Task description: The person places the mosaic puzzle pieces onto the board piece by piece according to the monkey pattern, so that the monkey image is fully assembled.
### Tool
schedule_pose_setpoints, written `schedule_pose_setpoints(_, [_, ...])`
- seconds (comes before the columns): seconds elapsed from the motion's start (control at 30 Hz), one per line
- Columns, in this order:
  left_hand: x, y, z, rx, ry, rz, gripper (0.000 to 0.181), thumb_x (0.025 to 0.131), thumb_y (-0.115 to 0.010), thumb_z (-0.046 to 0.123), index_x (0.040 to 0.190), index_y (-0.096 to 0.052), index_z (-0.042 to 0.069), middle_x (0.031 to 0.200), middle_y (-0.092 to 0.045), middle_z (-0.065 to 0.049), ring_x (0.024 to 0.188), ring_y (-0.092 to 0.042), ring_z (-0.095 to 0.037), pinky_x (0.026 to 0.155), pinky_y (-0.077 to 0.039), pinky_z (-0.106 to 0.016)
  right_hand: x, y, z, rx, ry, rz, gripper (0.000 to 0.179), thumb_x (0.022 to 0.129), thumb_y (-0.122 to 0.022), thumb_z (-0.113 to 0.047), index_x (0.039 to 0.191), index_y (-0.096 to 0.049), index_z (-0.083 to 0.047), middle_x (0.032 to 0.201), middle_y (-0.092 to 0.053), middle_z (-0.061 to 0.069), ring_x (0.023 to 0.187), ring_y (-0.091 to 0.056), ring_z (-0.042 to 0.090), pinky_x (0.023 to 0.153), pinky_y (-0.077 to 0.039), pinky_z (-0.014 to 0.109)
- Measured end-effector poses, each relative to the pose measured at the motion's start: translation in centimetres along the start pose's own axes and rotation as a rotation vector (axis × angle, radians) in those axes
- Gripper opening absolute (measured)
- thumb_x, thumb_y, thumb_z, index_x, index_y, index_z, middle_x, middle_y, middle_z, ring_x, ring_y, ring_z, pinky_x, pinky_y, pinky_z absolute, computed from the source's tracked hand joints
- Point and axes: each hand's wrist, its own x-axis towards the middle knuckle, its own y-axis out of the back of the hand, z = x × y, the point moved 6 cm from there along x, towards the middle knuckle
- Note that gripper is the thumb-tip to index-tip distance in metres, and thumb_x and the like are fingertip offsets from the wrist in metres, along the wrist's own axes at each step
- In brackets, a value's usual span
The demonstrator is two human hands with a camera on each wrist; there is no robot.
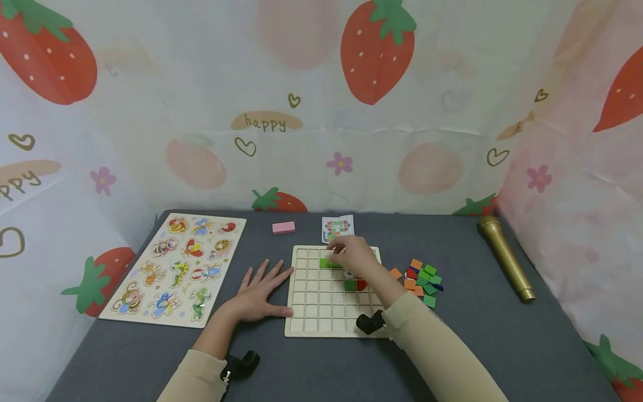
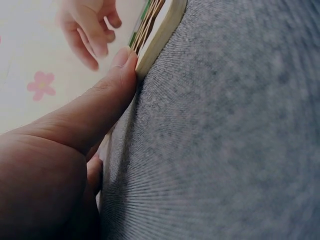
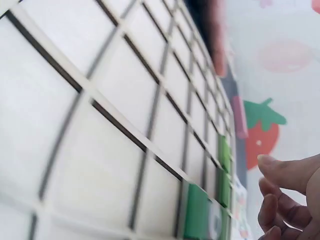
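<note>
A pale wooden grid board (image 1: pixel 316 301) lies on the table, with a few tiles in its upper right cells. A light green tile (image 1: pixel 325 263), a dark green tile (image 1: pixel 350 285) and a red tile (image 1: pixel 361 285) show there. My left hand (image 1: pixel 259 298) lies with fingers spread at the board's left side; its thumb (image 2: pixel 112 87) touches the edge. Above the board's far edge hovers my right hand (image 1: pixel 354 257), fingers loosely bent. Nothing shows between its thumb (image 3: pixel 285 172) and fingers. A small printed card (image 1: pixel 337 224) lies just beyond, partly behind that hand.
Several loose orange, green, red and blue tiles (image 1: pixel 429 289) are heaped right of the board. A pink block (image 1: pixel 283 228) sits behind it. At the left lies a board of animal pictures (image 1: pixel 173 257), and a gold cylinder (image 1: pixel 506 259) lies at the right.
</note>
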Motion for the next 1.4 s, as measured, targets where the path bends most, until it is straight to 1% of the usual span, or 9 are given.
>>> schedule_pose_setpoints(0.13, [0.0, 0.0, 0.0, -0.006, -0.002, 0.004, 0.101, 0.081, -0.074, 0.065, 0.162, -0.025, 0.030, 0.171, -0.012, -0.005, 0.157, 0.006, -0.037, 0.121, 0.008, -0.063, -0.7, 1.6, 0.2, 0.038, 0.021, 0.033, 0.024, 0.095, -0.073, -0.019, 0.117, -0.075, -0.011, 0.097, -0.070, 0.001, 0.088, -0.064, 0.019, 0.067, -0.053, 0.033])
schedule_pose_setpoints(0.3, [0.0, 0.0, 0.0, -0.005, 0.002, 0.004, 0.101, 0.081, -0.074, 0.064, 0.162, -0.025, 0.030, 0.171, -0.012, -0.005, 0.157, 0.006, -0.037, 0.121, 0.008, -0.063, -1.6, 3.3, 1.1, 0.070, 0.014, 0.047, 0.024, 0.094, -0.073, -0.020, 0.116, -0.074, -0.010, 0.099, -0.071, 0.003, 0.088, -0.064, 0.019, 0.066, -0.054, 0.032])
schedule_pose_setpoints(0.47, [0.2, -0.1, 0.1, -0.006, 0.002, 0.002, 0.101, 0.080, -0.074, 0.066, 0.162, -0.025, 0.031, 0.171, -0.012, -0.005, 0.157, 0.007, -0.037, 0.121, 0.009, -0.063, -2.6, 4.5, 2.3, 0.060, -0.001, 0.068, 0.026, 0.095, -0.072, -0.024, 0.117, -0.074, -0.011, 0.103, -0.071, 0.004, 0.086, -0.064, 0.019, 0.066, -0.055, 0.032])
schedule_pose_setpoints(0.7, [0.1, -0.1, 0.1, -0.006, 0.006, 0.004, 0.101, 0.080, -0.074, 0.066, 0.162, -0.025, 0.030, 0.171, -0.012, -0.005, 0.157, 0.007, -0.037, 0.121, 0.009, -0.063, -3.9, 5.5, 3.9, 0.010, 0.006, 0.113, 0.026, 0.094, -0.074, -0.026, 0.115, -0.075, -0.010, 0.097, -0.072, 0.005, 0.082, -0.063, 0.019, 0.068, -0.055, 0.034])
schedule_pose_setpoints(0.8, [0.1, -0.1, 0.0, -0.005, 0.004, 0.005, 0.101, 0.080, -0.074, 0.066, 0.162, -0.025, 0.030, 0.171, -0.012, -0.005, 0.157, 0.007, -0.038, 0.121, 0.009, -0.064, -4.6, 5.9, 4.7, -0.002, -0.008, 0.132, 0.026, 0.094, -0.074, -0.025, 0.115, -0.075, -0.010, 0.098, -0.072, 0.006, 0.083, -0.065, 0.020, 0.069, -0.056, 0.035])
schedule_pose_setpoints(1.0, [0.0, -0.1, 0.1, -0.013, -0.005, 0.008, 0.101, 0.081, -0.074, 0.064, 0.162, -0.025, 0.029, 0.171, -0.012, -0.006, 0.157, 0.006, -0.037, 0.121, 0.009, -0.063, -6.0, 6.7, 6.7, 0.039, -0.091, 0.165, 0.027, 0.093, -0.075, -0.025, 0.115, -0.074, -0.010, 0.099, -0.071, 0.006, 0.084, -0.065, 0.020, 0.067, -0.056, 0.033])
schedule_pose_setpoints(1.07, [-0.1, 0.0, 0.2, -0.018, -0.005, 0.009, 0.101, 0.081, -0.075, 0.063, 0.162, -0.026, 0.029, 0.171, -0.013, -0.006, 0.157, 0.006, -0.037, 0.121, 0.009, -0.063, -6.4, 6.9, 7.3, 0.047, -0.107, 0.169, 0.028, 0.093, -0.075, -0.025, 0.116, -0.074, -0.009, 0.100, -0.071, 0.006, 0.085, -0.064, 0.020, 0.068, -0.056, 0.033])
schedule_pose_setpoints(1.23, [-0.2, 0.0, 0.3, -0.016, -0.005, 0.007, 0.101, 0.081, -0.075, 0.063, 0.162, -0.026, 0.028, 0.171, -0.013, -0.007, 0.157, 0.006, -0.038, 0.121, 0.009, -0.064, -7.4, 7.4, 8.6, 0.044, -0.113, 0.168, 0.028, 0.094, -0.074, -0.026, 0.117, -0.073, -0.010, 0.102, -0.071, 0.006, 0.087, -0.066, 0.020, 0.071, -0.056, 0.035])
schedule_pose_setpoints(1.4, [-0.1, 0.0, 0.3, -0.007, -0.011, 0.008, 0.101, 0.081, -0.075, 0.063, 0.162, -0.026, 0.028, 0.171, -0.013, -0.007, 0.157, 0.005, -0.039, 0.121, 0.008, -0.064, -8.6, 7.9, 10.2, 0.043, -0.111, 0.184, 0.029, 0.095, -0.073, -0.027, 0.118, -0.073, -0.009, 0.104, -0.072, 0.008, 0.092, -0.067, 0.023, 0.071, -0.056, 0.036])
